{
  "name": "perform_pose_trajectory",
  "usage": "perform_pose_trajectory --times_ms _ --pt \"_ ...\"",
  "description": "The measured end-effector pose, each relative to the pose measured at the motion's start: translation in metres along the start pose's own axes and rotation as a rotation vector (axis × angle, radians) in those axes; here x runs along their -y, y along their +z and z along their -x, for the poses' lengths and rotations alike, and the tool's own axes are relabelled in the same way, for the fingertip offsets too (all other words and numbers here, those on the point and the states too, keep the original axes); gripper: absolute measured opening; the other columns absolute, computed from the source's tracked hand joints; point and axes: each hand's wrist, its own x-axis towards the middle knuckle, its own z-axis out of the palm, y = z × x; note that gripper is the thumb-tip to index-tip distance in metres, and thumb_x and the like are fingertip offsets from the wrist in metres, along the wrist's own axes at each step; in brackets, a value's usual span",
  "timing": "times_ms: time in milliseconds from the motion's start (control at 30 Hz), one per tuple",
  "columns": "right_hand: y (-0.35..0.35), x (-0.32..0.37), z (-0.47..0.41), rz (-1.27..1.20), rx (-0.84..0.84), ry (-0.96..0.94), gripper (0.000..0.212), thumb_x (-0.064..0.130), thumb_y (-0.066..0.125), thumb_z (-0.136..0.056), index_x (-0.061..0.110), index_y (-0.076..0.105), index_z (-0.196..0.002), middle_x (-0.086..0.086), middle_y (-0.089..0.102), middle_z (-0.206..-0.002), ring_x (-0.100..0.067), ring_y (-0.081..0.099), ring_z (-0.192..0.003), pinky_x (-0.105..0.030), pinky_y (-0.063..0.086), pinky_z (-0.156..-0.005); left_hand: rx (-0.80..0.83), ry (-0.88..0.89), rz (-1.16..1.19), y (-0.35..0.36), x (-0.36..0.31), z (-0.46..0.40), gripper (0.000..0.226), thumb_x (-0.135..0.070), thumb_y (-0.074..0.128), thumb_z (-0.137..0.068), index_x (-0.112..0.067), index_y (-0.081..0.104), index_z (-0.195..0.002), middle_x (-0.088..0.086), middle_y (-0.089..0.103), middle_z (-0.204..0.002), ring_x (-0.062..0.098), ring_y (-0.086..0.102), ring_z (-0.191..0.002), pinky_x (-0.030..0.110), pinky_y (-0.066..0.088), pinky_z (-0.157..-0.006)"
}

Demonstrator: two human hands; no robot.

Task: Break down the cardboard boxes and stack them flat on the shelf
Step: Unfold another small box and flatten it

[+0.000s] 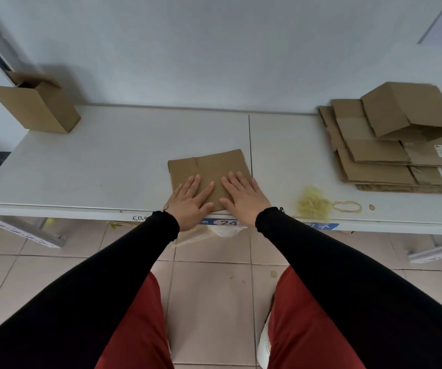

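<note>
A small flattened cardboard box [209, 166] lies on the white shelf [108, 161] near its front edge. My left hand [190, 203] and my right hand [243, 197] press palm-down on its near half, fingers spread, side by side. At the far left of the shelf stands an upright cardboard box [38, 105] with its top flaps open. At the right lies a stack of flattened boxes [379, 158], with a partly folded box [411, 107] resting on top.
A yellowish stain [313, 203] and ring marks [347, 207] mark the shelf's front right. A grey wall [214, 49] backs the shelf. A blue label [227, 222] runs along the front edge. Tiled floor [214, 288] lies below.
</note>
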Motion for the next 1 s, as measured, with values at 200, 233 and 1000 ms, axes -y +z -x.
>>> perform_pose_trajectory --times_ms 200,233,1000 --pt "-0.017 0.009 0.001 -0.108 0.043 0.132 0.071 0.059 0.039 -0.101 0.036 0.008 -0.161 -0.009 -0.016 -0.169 -0.032 -0.018 -0.154 -0.05 0.001 -0.126 0.034 -0.05 0.094 -0.016 0.001 0.004 0.07 -0.064 0.033 -0.099 -0.046 0.0 -0.157 0.004 -0.019 -0.167 0.019 -0.021 -0.153 0.041 -0.009 -0.122" --pt "-0.019 0.012 0.002 -0.138 0.041 0.175 0.072 0.058 0.043 -0.1 0.038 0.009 -0.161 -0.012 -0.018 -0.168 -0.035 -0.016 -0.154 -0.051 0.003 -0.126 0.008 -0.121 0.135 -0.014 0.001 0.007 0.076 -0.069 0.037 -0.095 -0.047 0.0 -0.157 0.007 -0.021 -0.166 0.022 -0.023 -0.152 0.043 -0.009 -0.122" --pt "-0.133 -0.148 0.092 -0.861 -0.664 0.337 0.069 0.035 0.073 -0.09 0.037 0.04 -0.15 0.001 0.043 -0.136 -0.013 0.052 -0.111 -0.024 0.043 -0.093 -0.556 0.046 0.952 -0.11 -0.174 -0.06 0.06 -0.003 0.054 -0.098 -0.03 0.042 -0.151 0.001 0.043 -0.123 -0.004 0.051 -0.092 0.002 0.043 -0.07"
